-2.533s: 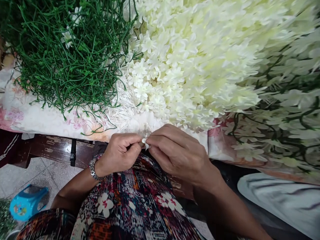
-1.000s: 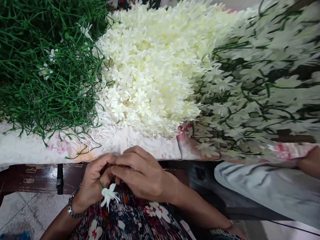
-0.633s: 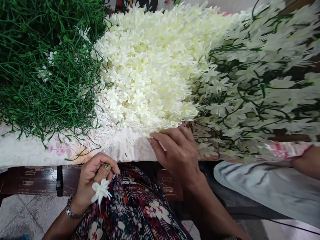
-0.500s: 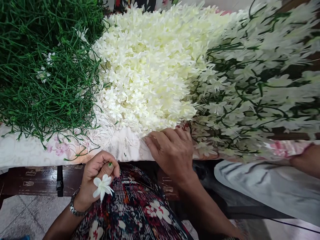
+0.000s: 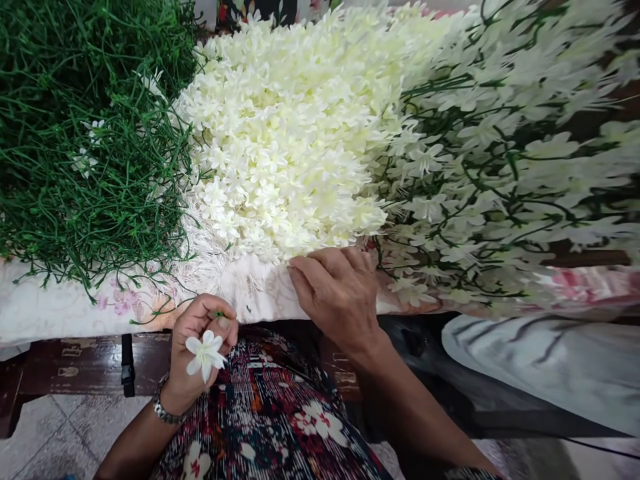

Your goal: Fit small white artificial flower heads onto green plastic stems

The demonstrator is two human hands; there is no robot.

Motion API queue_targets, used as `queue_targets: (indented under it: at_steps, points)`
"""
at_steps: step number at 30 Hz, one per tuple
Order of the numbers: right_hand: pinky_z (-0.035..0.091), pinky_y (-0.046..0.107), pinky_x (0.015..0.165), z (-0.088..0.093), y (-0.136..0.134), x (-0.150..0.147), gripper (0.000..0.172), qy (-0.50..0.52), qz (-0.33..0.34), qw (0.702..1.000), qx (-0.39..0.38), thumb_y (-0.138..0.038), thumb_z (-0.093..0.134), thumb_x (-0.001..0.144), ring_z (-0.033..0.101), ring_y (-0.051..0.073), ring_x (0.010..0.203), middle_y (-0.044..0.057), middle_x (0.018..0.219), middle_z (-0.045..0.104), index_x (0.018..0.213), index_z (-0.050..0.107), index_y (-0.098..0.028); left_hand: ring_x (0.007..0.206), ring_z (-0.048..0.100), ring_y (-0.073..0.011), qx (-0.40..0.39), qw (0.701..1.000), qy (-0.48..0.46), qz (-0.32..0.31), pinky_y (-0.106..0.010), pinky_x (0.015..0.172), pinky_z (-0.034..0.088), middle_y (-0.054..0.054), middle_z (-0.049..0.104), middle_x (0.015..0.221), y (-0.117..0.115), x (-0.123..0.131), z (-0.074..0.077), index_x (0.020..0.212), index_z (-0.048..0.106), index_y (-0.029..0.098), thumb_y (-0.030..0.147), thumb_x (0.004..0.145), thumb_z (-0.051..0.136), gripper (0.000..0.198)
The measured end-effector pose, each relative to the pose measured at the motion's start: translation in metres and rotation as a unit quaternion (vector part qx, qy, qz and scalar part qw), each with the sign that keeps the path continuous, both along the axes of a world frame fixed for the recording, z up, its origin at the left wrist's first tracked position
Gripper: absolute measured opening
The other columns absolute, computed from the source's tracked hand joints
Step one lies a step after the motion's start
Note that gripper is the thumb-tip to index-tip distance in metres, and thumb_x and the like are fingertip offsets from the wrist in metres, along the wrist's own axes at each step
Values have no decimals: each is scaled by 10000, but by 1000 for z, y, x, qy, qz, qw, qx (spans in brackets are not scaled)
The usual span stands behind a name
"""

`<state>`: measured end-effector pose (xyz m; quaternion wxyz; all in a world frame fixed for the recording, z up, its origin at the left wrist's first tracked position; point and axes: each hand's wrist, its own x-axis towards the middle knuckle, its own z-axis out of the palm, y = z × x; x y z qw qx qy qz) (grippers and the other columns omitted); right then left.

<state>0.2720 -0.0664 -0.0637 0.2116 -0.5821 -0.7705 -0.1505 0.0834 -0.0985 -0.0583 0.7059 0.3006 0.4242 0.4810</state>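
Cream blossoms (image 5: 290, 153) make one pile in the middle, don't they? What else is on that scale?

"Two more heaps, one either side: stemmed white flowers (image 5: 465, 167) on the right, green stems (image 5: 90, 213) on the left. Both are too tangled to count piece by piece."

"What shows below them?"

"One floral cloth (image 5: 55, 300), a strip of it along the front edge. Lower down there's one patterned garment (image 5: 280, 400) on the person, and at the far right one piece of pale fabric (image 5: 530, 367)."

"Anything between the heaps?"

"One clump of white filaments (image 5: 203, 247), between the green stems and the cream blossoms, toward the front."

"And hands?"

"Two. The right hand (image 5: 333, 293) is at the front edge of the cream blossoms, back upward, fingers curled. Its fingertips are mostly hidden, so I can't tell whether they grip anything. The left hand (image 5: 203, 340) is by the cloth's edge, thumb and forefinger pinched together."

"On what?"

"One single flower (image 5: 204, 355), its white head facing out in front of the palm, a bit of green (image 5: 219, 313) showing by the thumb."

"Smaller still?"

"One metal wristband (image 5: 167, 407) on the left wrist, and one green scrap (image 5: 249, 309) on the cloth."
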Motion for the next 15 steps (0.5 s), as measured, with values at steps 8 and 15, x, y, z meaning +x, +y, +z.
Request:
queue_targets:
  at_steps: [8, 15]
  points:
    - [371, 301, 649, -2, -5, 7, 112, 115, 44, 992, 23, -165, 586, 703, 482, 142, 673, 16, 710, 579, 809, 583, -200, 522, 490, -69, 154, 987, 54, 5, -218, 504, 403, -32, 555, 780, 4, 2, -2, 765, 596, 154, 141, 756, 521, 76]
    - [411, 254, 583, 13, -11, -13, 135, 353, 134, 923, -78, -100, 565, 697, 512, 109, 634, 13, 683, 565, 809, 582, -174, 852, 517, -150, 286, 923, 254, -52, -293, 754, 432, -71, 522, 998, 12, 7, 12, 817, 637, 186, 101, 739, 537, 152]
